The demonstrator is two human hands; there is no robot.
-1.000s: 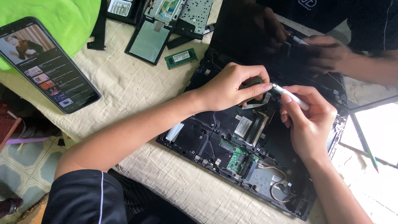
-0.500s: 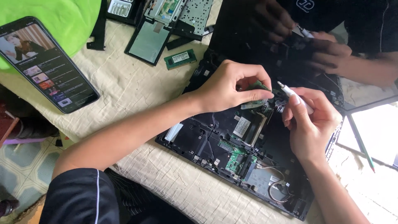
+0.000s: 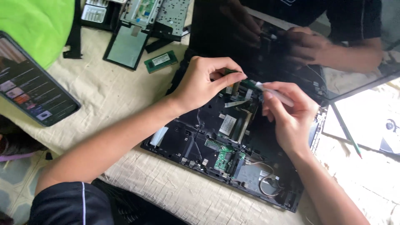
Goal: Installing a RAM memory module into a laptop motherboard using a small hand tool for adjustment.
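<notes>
In the head view, my left hand [image 3: 206, 81] pinched a small green circuit board [image 3: 233, 76] between thumb and forefinger, tilted above the rear edge of the opened laptop base [image 3: 196, 139], which lay on the beige cloth [image 3: 112, 96]. My right hand [image 3: 291, 112] was closed around a slim white tool [image 3: 275, 93], its tip touching or just beside the board; I could not tell which. A smartphone [image 3: 33, 87] and a loose green memory module [image 3: 161, 61] lay well apart to the left.
</notes>
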